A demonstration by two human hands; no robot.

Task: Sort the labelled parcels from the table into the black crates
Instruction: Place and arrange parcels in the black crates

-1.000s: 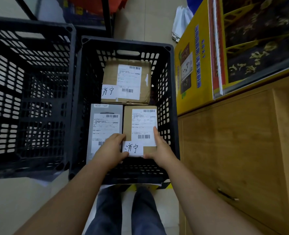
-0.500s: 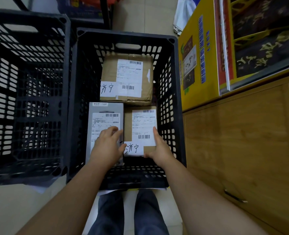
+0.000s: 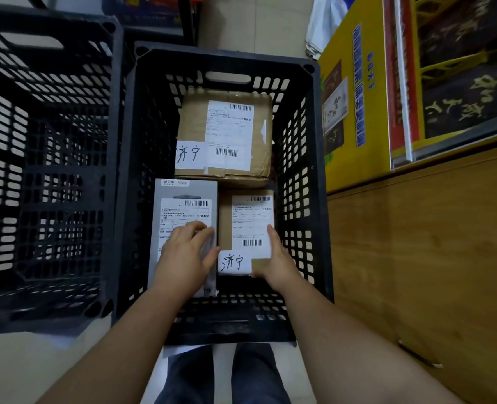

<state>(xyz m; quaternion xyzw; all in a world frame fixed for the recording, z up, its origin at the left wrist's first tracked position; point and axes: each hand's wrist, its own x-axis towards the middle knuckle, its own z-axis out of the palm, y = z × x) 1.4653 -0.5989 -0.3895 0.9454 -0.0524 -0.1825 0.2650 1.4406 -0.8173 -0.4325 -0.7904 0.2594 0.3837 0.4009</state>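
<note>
- Since its parcels share one handwritten destination tag, the middle black crate seems to gather one sorting group; the left crate shows no parcels.
- Large brown carton fills the far end.
- Grey boxed parcel lies flat under the left hand, whose loose fingers have shifted onto it from the seam.
- Small brown parcel, snug beside it, is pinched at its corner by the right hand, apparently for final squaring.

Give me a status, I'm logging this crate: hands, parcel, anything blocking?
Left hand resting open on grey parcel. Right hand holds small brown parcel, down in right crate. Nothing blocking.
</note>
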